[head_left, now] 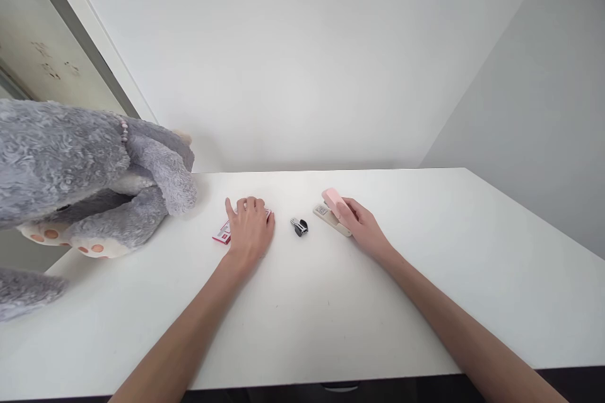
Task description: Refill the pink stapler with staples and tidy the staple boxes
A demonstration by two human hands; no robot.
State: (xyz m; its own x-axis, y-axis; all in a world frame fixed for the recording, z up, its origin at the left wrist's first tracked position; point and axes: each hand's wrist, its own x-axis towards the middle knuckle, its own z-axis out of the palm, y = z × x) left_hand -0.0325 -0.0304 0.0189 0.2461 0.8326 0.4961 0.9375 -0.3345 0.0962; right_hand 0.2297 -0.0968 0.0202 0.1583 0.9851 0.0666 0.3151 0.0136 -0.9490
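My left hand [249,228] lies over a small red and white box [221,236] on the white table [307,302], fingers curled down onto it and thumb out to the left. Only the box's left end and a red edge by my fingertips show. My right hand [363,225] grips a pink and beige stapler [331,208] that rests on the table, its pink top raised at the far end. Between both hands sits a small black staple remover [299,226], touched by neither.
A large grey plush toy [89,182] with pink paw pads lies on the table's left side, close to my left hand. White walls meet in a corner behind the table. The table's front edge runs along the bottom of the view.
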